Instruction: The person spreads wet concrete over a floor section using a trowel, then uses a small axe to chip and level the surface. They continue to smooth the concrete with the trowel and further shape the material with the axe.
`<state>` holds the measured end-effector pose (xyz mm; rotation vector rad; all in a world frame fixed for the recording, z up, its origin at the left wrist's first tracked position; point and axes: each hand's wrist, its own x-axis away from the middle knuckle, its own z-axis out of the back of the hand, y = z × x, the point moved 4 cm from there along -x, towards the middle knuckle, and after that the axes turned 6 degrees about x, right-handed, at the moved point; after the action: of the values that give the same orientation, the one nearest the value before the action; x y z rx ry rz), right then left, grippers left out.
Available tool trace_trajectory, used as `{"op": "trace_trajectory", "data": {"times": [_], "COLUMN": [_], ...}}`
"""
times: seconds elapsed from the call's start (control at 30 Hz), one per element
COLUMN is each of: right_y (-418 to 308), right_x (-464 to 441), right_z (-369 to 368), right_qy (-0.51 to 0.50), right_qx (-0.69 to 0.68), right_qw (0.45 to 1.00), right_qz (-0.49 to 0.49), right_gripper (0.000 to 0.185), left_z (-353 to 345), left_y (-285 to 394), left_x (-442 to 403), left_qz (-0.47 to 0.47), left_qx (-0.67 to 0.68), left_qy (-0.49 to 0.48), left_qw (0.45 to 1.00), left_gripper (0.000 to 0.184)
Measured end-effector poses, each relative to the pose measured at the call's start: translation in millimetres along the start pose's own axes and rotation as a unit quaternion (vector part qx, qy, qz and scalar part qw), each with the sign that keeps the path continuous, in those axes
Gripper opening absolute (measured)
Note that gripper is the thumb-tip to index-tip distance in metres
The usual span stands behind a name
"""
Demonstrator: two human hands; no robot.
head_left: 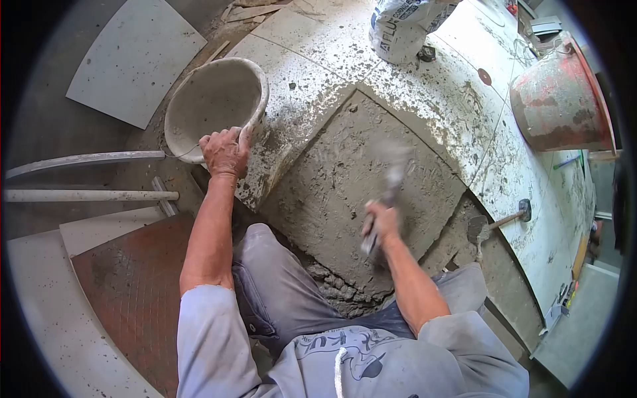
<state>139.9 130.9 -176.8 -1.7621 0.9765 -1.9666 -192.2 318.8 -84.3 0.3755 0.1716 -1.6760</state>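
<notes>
My left hand [226, 152] is closed over the near rim of a round, mortar-stained basin [260, 74], which tilts toward me and shows a grey-coated inside. In my right hand [381, 222] is a trowel [393, 178]; its blade is smeared by motion above the mortar. Beneath it lies a square patch of wet grey mortar [332, 172], with small lumps and marks on its surface. Rough, crumbly mortar [338, 288] shows at the near edge, between my knees.
White splattered floor tiles [298, 56] border the mortar. A bag [398, 33] stands at the back, and a red mortar-caked bucket [554, 99] lies tilted at right. A hammer [507, 220] rests nearby. Loose tiles [136, 63] and pipes [86, 196] are at left.
</notes>
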Motion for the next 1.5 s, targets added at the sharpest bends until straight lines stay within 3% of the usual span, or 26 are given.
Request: {"op": "trace_trajectory", "data": {"times": [0.03,0.1,0.13,0.2,0.23,0.3,0.43,0.5,0.63,0.73,0.77,0.83,0.87,0.9,0.97,1.0,1.1,1.17,1.2,1.27,1.33,1.4,1.43,1.47,1.5], "right_y": [20,60,42,15,4,-14,-7,50,40,-10,-9,-13,5,21,54,48,30,-1,-2,-6,27,62,73,72,73], "right_x": [0,-14,-17,14,10,2,-6,0,30,18,14,6,4,2,12,1,23,16,9,-7,0,13,15,9,17], "right_z": [4,3,2,9,11,11,-6,-13,-4,-3,-8,-14,-16,-14,-23,-21,-4,-3,-6,-12,-25,-33,-32,-35,-40], "right_qy": [0.001,-0.096,-0.098,-0.072,-0.071,-0.048,-0.038,-0.121,-0.079,-0.011,-0.015,-0.005,0.006,0.005,-0.122,-0.126,-0.088,-0.047,-0.049,-0.036,-0.03,-0.164,-0.162,-0.136,-0.102], "right_qx": [-0.001,0.235,0.236,0.119,0.123,-0.097,-0.183,0.115,0.202,0.007,0.008,-0.164,-0.041,-0.039,0.129,0.132,0.064,-0.075,-0.075,-0.227,-0.037,0.17,0.169,0.342,0.49], "right_qw": [1.0,0.965,0.965,0.982,0.982,0.993,0.982,0.975,0.968,0.999,0.999,0.986,0.999,0.999,0.974,0.975,0.979,0.994,0.994,0.973,0.998,0.957,0.958,0.929,0.84], "right_qz": [-0.001,-0.072,-0.062,-0.127,-0.127,-0.04,0.014,-0.144,-0.129,-0.03,-0.035,0.016,0.032,0.036,-0.14,-0.129,-0.173,-0.069,-0.071,0.009,-0.026,-0.171,-0.163,0.03,0.209], "right_gripper": [0.024,0.024,0.024,0.026,0.026,0.025,0.025,0.024,0.023,0.023,0.023,0.023,0.022,0.022,0.022,0.022,0.022,0.021,0.021,0.023,0.024,0.026,0.026,0.027,0.028], "left_z": [0,1,3,4,5,7,3,3,6,3,4,6,6,6,7,8,5,9,10,8,11,9,7,5,3], "left_y": [0,0,-1,1,4,5,2,1,3,3,2,1,2,3,2,-1,3,4,4,4,3,4,5,1,-2], "left_x": [4,0,-9,-2,-3,-1,0,2,-3,-5,0,0,0,-1,-1,-10,0,0,-1,1,-1,-2,-6,-8,0], "left_qz": [-0.001,-0.009,-0.007,0.004,0.009,0.018,0.004,0.001,-0.009,0.0,-0.01,-0.008,-0.007,-0.005,-0.005,-0.003,-0.025,-0.006,0.0,-0.001,-0.003,0.009,0.006,0.0,-0.006], "left_qx": [0.0,-0.026,-0.028,0.001,0.002,0.014,0.014,0.013,-0.014,0.009,0.007,0.006,0.01,0.011,0.009,0.005,0.001,0.016,0.017,0.013,0.012,0.022,0.023,0.023,0.024], "left_qy": [-0.001,0.006,0.015,-0.012,-0.012,-0.024,-0.007,-0.006,-0.024,0.003,0.007,0.001,-0.003,0.002,-0.012,0.0,0.009,-0.003,-0.008,-0.001,0.009,-0.013,-0.006,0.011,0.012], "left_qw": [1.0,1.0,0.999,1.0,1.0,0.999,1.0,1.0,1.0,1.0,1.0,1.0,1.0,1.0,1.0,1.0,1.0,1.0,1.0,1.0,1.0,1.0,1.0,1.0,1.0], "left_gripper": [0.028,0.028,0.028,0.028,0.028,0.027,0.026,0.026,0.026,0.027,0.027,0.027,0.027,0.027,0.026,0.026,0.027,0.027,0.028,0.028,0.028,0.027,0.027,0.027,0.027]}}
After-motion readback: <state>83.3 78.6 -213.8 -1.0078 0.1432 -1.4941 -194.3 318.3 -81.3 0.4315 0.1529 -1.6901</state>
